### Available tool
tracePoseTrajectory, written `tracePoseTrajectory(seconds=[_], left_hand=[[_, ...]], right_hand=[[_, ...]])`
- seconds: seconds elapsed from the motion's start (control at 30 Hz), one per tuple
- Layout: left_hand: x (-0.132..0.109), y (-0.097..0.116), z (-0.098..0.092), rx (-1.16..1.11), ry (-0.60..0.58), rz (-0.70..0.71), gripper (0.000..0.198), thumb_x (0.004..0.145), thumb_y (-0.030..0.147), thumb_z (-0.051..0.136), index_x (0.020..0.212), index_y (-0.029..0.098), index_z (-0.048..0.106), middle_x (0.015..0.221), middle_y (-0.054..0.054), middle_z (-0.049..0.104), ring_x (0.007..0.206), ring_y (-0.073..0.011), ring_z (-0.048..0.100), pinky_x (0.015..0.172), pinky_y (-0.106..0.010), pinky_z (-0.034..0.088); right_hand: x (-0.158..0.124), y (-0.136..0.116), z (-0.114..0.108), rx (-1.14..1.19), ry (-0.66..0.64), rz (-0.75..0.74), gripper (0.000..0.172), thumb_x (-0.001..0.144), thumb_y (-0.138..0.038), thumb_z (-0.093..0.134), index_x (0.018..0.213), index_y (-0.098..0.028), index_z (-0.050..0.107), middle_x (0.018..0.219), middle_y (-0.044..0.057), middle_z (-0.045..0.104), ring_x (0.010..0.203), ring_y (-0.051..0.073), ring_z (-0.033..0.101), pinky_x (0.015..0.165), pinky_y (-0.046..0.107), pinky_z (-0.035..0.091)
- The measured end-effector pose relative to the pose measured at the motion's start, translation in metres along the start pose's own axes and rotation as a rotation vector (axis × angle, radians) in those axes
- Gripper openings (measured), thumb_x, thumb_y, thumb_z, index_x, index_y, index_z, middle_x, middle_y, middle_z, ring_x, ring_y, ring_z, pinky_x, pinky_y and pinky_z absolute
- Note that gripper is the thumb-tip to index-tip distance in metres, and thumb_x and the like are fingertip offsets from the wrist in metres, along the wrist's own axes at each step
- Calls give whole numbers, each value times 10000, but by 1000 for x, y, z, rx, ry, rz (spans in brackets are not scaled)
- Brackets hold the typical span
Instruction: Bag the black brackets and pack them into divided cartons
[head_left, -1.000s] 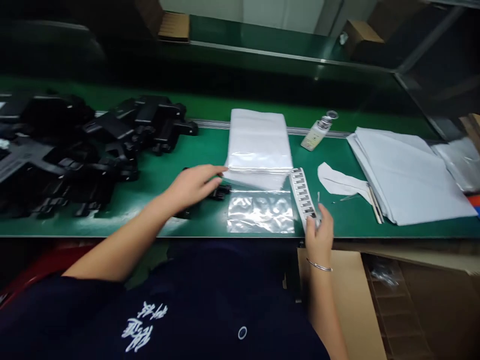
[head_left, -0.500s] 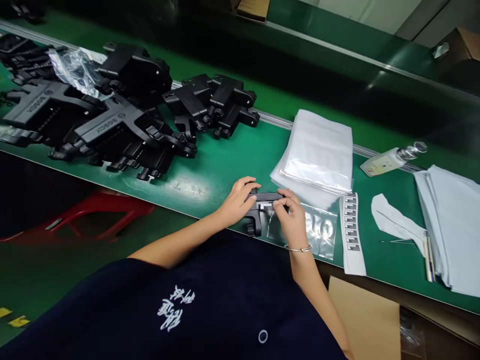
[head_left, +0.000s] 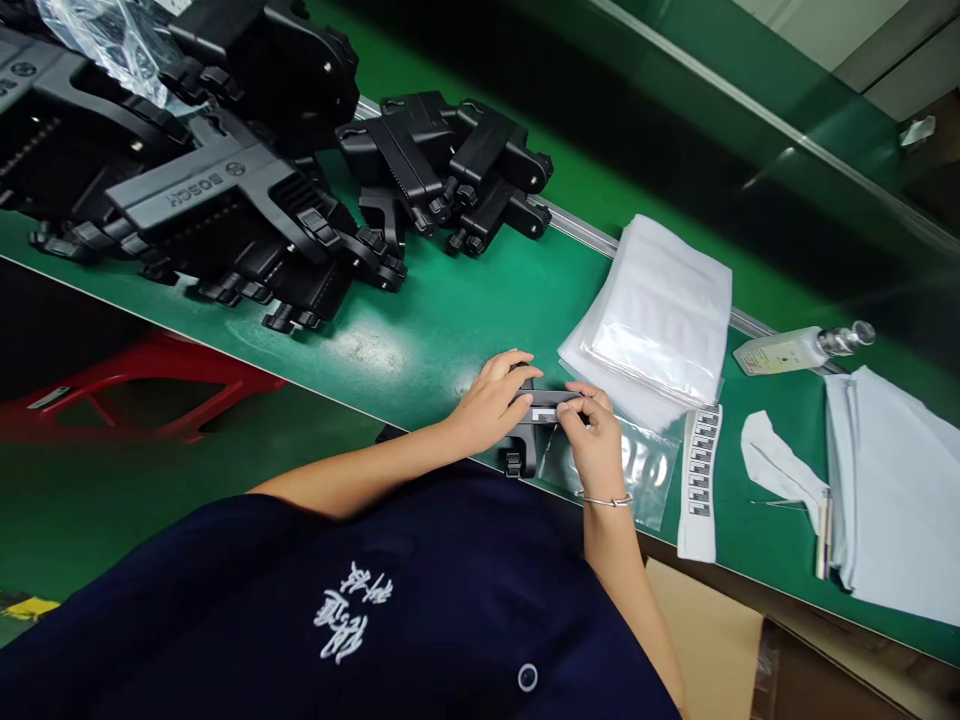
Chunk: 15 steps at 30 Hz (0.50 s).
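Observation:
My left hand (head_left: pixel 489 405) is closed on a black plastic bracket (head_left: pixel 525 440) at the near edge of the green table, thumb on its near side. My right hand (head_left: pixel 594 440), with a bracelet at the wrist, pinches the right end of a small white label with black print (head_left: pixel 544 414). The label lies along the bracket's side face; whether it is stuck down I cannot tell. Under and beside my right hand lies a clear plastic bag (head_left: pixel 646 470). A strip of similar labels (head_left: pixel 700 470) is to the right.
Black and grey brackets (head_left: pixel 210 190) are piled at the left, with smaller black ones (head_left: pixel 457 160) behind. A stack of clear bags (head_left: pixel 664 300), a bottle (head_left: pixel 787 352), a white scrap (head_left: pixel 776 455), pens (head_left: pixel 823 535) and white sheets (head_left: pixel 892 500) lie rightward. A red stool (head_left: pixel 142 385) stands below.
The camera view has turned and shifted, so the piles sit differently in the picture. My right fingers have moved slightly along the label, which now lies closer against the bracket. Both hands keep their holds.

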<state>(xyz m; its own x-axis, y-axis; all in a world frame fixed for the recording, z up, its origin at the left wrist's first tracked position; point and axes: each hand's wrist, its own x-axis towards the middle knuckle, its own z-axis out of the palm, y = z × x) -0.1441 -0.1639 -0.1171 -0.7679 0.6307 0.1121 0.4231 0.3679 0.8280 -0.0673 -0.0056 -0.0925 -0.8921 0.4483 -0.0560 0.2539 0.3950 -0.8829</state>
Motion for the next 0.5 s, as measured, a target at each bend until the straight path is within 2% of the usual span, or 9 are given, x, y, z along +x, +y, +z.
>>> tracePoseTrajectory(seconds=[0.5], left_hand=[[1, 0, -2, -7, -11, -8, 333, 896, 191, 427, 1207, 189, 546, 1369, -113, 446, 1347, -270, 358, 1129, -482, 329]], right_hand=[[1, -1, -3, -18, -19, 15, 189, 767, -311, 616, 606, -211, 610, 1066, 78, 638, 1078, 261, 561, 972, 456, 386]])
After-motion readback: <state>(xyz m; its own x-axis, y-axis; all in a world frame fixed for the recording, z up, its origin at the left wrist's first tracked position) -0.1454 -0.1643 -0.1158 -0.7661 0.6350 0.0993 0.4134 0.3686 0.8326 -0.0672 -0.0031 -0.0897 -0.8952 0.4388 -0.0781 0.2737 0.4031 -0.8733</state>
